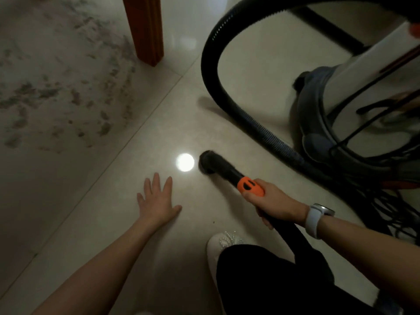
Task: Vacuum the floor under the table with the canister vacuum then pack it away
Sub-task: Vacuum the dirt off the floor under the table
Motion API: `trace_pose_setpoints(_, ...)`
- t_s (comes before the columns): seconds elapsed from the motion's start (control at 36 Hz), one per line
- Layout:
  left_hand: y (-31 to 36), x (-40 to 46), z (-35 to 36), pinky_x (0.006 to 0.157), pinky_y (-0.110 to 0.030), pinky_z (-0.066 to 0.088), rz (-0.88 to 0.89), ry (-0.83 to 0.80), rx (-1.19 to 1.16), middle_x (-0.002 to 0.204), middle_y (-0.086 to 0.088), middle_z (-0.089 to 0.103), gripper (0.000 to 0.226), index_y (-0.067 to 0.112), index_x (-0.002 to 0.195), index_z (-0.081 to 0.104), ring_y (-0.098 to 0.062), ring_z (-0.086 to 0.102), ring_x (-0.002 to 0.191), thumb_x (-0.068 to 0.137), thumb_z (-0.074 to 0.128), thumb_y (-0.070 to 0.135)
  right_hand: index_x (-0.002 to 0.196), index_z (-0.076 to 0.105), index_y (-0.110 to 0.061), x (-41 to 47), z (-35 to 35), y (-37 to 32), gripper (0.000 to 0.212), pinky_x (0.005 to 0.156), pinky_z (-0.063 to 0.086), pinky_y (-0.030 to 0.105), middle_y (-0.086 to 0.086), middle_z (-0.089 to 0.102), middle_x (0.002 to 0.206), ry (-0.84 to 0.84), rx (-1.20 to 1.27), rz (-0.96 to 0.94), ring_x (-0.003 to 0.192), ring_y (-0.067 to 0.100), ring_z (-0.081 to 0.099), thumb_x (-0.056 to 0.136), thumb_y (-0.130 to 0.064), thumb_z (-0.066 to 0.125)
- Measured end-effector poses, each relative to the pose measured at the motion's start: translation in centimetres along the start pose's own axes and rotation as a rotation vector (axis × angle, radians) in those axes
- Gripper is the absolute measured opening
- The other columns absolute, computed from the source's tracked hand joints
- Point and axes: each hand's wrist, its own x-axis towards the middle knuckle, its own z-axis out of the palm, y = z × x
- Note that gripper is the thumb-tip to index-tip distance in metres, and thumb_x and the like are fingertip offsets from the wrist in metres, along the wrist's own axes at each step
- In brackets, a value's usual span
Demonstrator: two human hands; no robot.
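The canister vacuum (354, 105) stands on the tiled floor (102, 201) at the right, near the wooden table leg (147, 30) but apart from it. It has a pale drum on a dark blue base, with black cord (386, 205) tangled around its foot. It looks heavy and stiff, so it is probably better to roll or lift it by the top than to pull it by the hose. The black ribbed hose (218, 64) makes a big loop from the drum; it seems flexible and light, and may spring back when coiled. The round brush nozzle (208, 161) touches the floor beside a bright light reflection (185, 162). The right hand (275, 203) grips the tube just behind the orange collar (250, 186), a firm place to hold. The left hand (156, 201) is spread with straight fingers, low over the tile; contact cannot be told. Grey dust marks (56, 92) lie at the left of the table leg.
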Motion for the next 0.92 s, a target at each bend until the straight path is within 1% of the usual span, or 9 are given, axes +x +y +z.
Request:
trace_pose_setpoints(0.08, 0.4, 0.0, 0.4, 0.115, -0.056, 0.010, 0.015, -0.011, 0.033, 0.158, -0.009, -0.018, 0.089, 0.028, 0.152, 0.000, -0.035, -0.015, 0.144, 0.088, 0.057, 0.050, 0.102, 0.050, -0.024, -0.8, -1.0, 0.6, 0.019, 0.042, 0.044, 0.026, 0.005, 0.055, 0.062, -0.025, -0.093, 0.005, 0.037, 0.014, 0.049, 0.090, -0.037, 0.057)
trace_pose_setpoints(0.22, 0.7, -0.1, 0.9, 0.115, -0.056, 0.012, -0.016, -0.017, 0.017, 0.158, -0.010, -0.017, 0.088, 0.028, 0.152, 0.001, -0.035, -0.014, 0.145, 0.087, 0.058, 0.048, 0.102, 0.048, -0.023, -0.5, -3.3, 1.6, 0.024, 0.042, 0.047, 0.028, 0.011, 0.057, 0.069, 0.316, 0.057, 0.074, 0.042, 0.022, 0.054, 0.089, -0.041, 0.055)
trace_pose_setpoints(0.28, 0.7, -0.2, 1.2, 0.115, -0.056, 0.012, -0.027, -0.002, 0.016, 0.158, -0.009, -0.017, 0.089, 0.029, 0.152, 0.001, -0.035, -0.013, 0.145, 0.087, 0.059, 0.047, 0.102, 0.047, -0.023, -0.6, -2.8, 2.1, 0.022, 0.041, 0.046, 0.027, 0.011, 0.055, 0.066, 0.260, 0.111, 0.086, 0.040, 0.021, 0.052, 0.089, -0.038, 0.055)
trace_pose_setpoints(0.42, 0.3, -0.5, 1.4, 0.114, -0.052, 0.017, -0.037, 0.094, 0.021, 0.159, -0.011, -0.007, 0.086, 0.023, 0.151, 0.007, -0.035, -0.005, 0.145, 0.087, 0.061, 0.043, 0.104, 0.050, -0.021, -1.6, -0.1, 2.0, 0.016, 0.036, 0.040, 0.024, 0.003, 0.051, 0.055, -0.144, -0.068, -0.015, 0.033, 0.015, 0.046, 0.091, -0.030, 0.056)
trace_pose_setpoints(0.47, -0.1, -0.6, 1.3, 0.113, -0.049, 0.019, -0.071, 0.133, -0.014, 0.159, -0.013, -0.003, 0.085, 0.019, 0.150, 0.011, -0.035, 0.000, 0.145, 0.086, 0.062, 0.042, 0.104, 0.052, -0.023, -1.3, -0.9, 1.6, 0.017, 0.036, 0.041, 0.023, 0.004, 0.052, 0.056, -0.084, -0.074, -0.036, 0.033, 0.013, 0.047, 0.092, -0.033, 0.056)
trace_pose_setpoints(0.61, -1.4, -0.5, 1.1, 0.113, -0.050, 0.018, -0.139, 0.148, -0.038, 0.159, -0.012, -0.002, 0.090, 0.019, 0.150, 0.010, -0.034, 0.000, 0.145, 0.084, 0.064, 0.046, 0.092, 0.047, -0.024, 1.3, -2.5, -0.1, 0.016, 0.042, 0.046, 0.030, 0.012, 0.053, 0.063, 0.289, 0.102, -0.042, 0.040, 0.023, 0.050, 0.090, -0.037, 0.055)
trace_pose_setpoints(0.67, -1.8, -0.4, 1.0, 0.114, -0.051, 0.016, -0.159, 0.149, -0.043, 0.159, -0.011, -0.003, 0.093, 0.020, 0.151, 0.007, -0.034, -0.001, 0.145, 0.083, 0.064, 0.048, 0.089, 0.045, -0.023, 2.3, -1.3, -1.5, 0.015, 0.042, 0.046, 0.029, 0.010, 0.051, 0.061, 0.201, 0.090, -0.084, 0.038, 0.020, 0.048, 0.090, -0.035, 0.054)
trace_pose_setpoints(0.81, -3.3, -0.4, 0.4, 0.116, -0.052, 0.012, -0.202, 0.173, -0.103, 0.159, -0.011, -0.006, 0.094, 0.019, 0.152, 0.005, -0.034, -0.003, 0.145, 0.084, 0.065, 0.045, 0.102, 0.048, -0.019, 2.9, 3.2, -4.6, 0.020, 0.038, 0.044, 0.025, 0.006, 0.053, 0.061, -0.240, -0.182, -0.166, 0.035, 0.013, 0.048, 0.093, -0.035, 0.054)
trace_pose_setpoints(0.92, -5.4, -0.6, 0.3, 0.115, -0.053, 0.014, -0.272, 0.181, -0.120, 0.159, -0.012, -0.005, 0.095, 0.019, 0.151, 0.005, -0.035, -0.003, 0.145, 0.083, 0.065, 0.047, 0.089, 0.050, -0.021, 4.8, 1.5, -6.6, 0.020, 0.041, 0.046, 0.028, 0.006, 0.055, 0.062, -0.016, -0.179, -0.215, 0.036, 0.014, 0.050, 0.092, -0.040, 0.054)
